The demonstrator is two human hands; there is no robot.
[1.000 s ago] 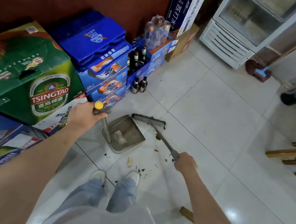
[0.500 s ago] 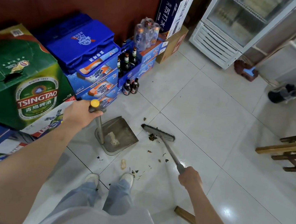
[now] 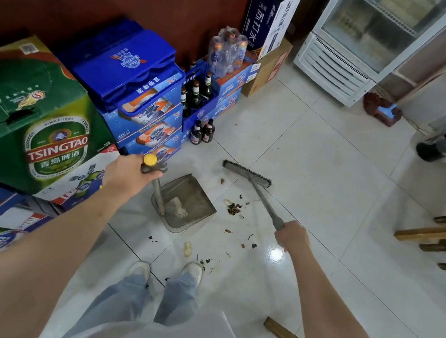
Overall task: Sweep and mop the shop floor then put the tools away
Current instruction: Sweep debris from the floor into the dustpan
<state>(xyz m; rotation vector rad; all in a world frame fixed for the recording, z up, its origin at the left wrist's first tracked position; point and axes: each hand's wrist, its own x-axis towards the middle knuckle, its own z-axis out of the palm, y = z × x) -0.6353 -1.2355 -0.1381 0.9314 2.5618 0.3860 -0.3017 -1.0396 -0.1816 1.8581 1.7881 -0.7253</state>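
**Sweeping in hand: litter not yet in the pan**

Floor of pale glossy tile is the biggest thing here, and the dustpan standing on it serves as the landmark for everything else. Left of the dustpan and beyond it, stacked against the dark wall, are the green beer carton and the blue beer crates; two brown bottles stand on the tile just beyond the pan. Far beyond and to the right of the pan is the white fridge.

The dustpan sits flat, its open mouth facing right, with a pale clump already lying inside. Its upright handle rises from the rear edge, and the left hand is curled round the yellow-capped top of it. The broom has its head down on the tile beyond and to the right of the pan, apart from its lip; the right hand is wrapped round the lower end of the broom's shaft.

Between broom head and pan mouth lies a small heap of dark scraps, just right of the pan. More bits are scattered nearer the person's shoes, including a pale crumb.

By my reading, this is the sweeping step, with mopping and stowing untouched. The next move calls for a short pull of the bristles toward the pan's lip while the left hand keeps that lip pressed flat, then a second pass for the scraps by the shoes.
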